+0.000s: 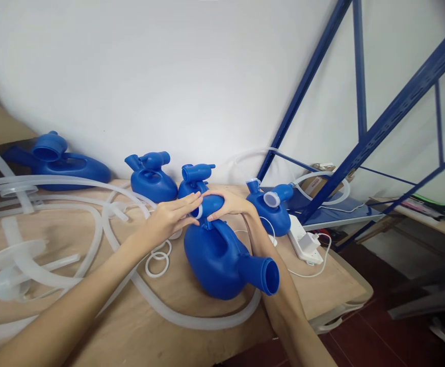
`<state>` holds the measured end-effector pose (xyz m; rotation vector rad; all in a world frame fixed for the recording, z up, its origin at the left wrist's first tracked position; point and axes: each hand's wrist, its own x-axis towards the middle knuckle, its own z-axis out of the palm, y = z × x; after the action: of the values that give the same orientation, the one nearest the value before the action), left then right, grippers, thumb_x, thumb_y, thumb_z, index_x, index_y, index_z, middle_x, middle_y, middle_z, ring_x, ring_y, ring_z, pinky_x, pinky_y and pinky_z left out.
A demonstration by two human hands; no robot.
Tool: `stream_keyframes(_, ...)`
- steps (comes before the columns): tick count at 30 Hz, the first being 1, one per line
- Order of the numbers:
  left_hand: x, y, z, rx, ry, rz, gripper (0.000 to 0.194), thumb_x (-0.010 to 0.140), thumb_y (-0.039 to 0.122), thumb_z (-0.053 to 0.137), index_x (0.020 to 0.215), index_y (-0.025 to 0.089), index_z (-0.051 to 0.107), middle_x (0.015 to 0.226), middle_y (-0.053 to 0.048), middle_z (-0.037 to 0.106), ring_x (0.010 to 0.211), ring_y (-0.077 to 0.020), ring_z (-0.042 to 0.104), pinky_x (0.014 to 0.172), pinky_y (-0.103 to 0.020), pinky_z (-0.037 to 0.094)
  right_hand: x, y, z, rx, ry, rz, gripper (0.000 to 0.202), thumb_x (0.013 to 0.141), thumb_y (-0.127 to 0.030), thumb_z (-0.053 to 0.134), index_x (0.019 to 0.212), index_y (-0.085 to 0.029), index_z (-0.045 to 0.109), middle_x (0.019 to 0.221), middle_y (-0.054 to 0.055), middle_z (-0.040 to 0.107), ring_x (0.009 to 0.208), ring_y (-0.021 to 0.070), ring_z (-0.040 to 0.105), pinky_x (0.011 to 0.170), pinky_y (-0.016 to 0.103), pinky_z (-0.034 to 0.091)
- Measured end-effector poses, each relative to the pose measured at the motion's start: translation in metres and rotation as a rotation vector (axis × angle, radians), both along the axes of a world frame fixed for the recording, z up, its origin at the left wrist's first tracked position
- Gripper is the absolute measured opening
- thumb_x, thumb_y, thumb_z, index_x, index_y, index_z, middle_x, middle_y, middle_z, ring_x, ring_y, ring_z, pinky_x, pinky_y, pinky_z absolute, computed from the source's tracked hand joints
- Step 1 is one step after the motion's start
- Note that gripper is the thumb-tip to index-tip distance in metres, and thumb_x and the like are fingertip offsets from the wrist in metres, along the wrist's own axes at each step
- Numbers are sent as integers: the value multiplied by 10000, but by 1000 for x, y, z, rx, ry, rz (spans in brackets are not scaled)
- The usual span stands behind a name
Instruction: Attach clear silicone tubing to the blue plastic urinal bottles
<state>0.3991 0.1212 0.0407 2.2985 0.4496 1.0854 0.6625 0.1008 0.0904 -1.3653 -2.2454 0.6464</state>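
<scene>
A blue plastic urinal bottle point(222, 262) lies on the table in front of me, its open neck pointing right toward me. Above its far side is a blue cup-shaped piece point(213, 205) with a white sealing ring point(200, 212) at its mouth. My right hand point(230, 203) curls around the closed end of this piece, thumb below. From the left, my left hand point(174, 214) has its fingers and thumb at the ringed mouth, pinching the rim. Loose white rings point(157, 265) lie left of the bottle.
Similar blue bottles stand along the wall at far left point(75, 171), centre left point(153, 183), behind my hands point(195, 176) and right point(271, 216). Translucent tubing point(207, 322) coils over the table's left and front. A white power strip point(304, 244) sits near the right edge, beside blue shelving point(321, 219).
</scene>
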Motion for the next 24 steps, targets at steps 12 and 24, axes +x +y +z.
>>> stream_keyframes(12,-17,23,21,-228,511,201,658,798,593,727,1324,199,691,1144,-121,792,1053,-316,743,861,-323,549,-2,-10,10,72,-186,-208,746,716,-634,876,1345,-291,671,1331,76,711,1219,357,672,1084,529,514)
stream_keyframes(24,-16,-9,-11,-103,1041,262,359,310,151,881,512,209,590,542,-55,621,587,-300,665,672,-419,549,38,-26,16,-157,-81,-519,897,700,-762,820,1429,-274,633,1312,154,726,1048,385,739,845,491,635)
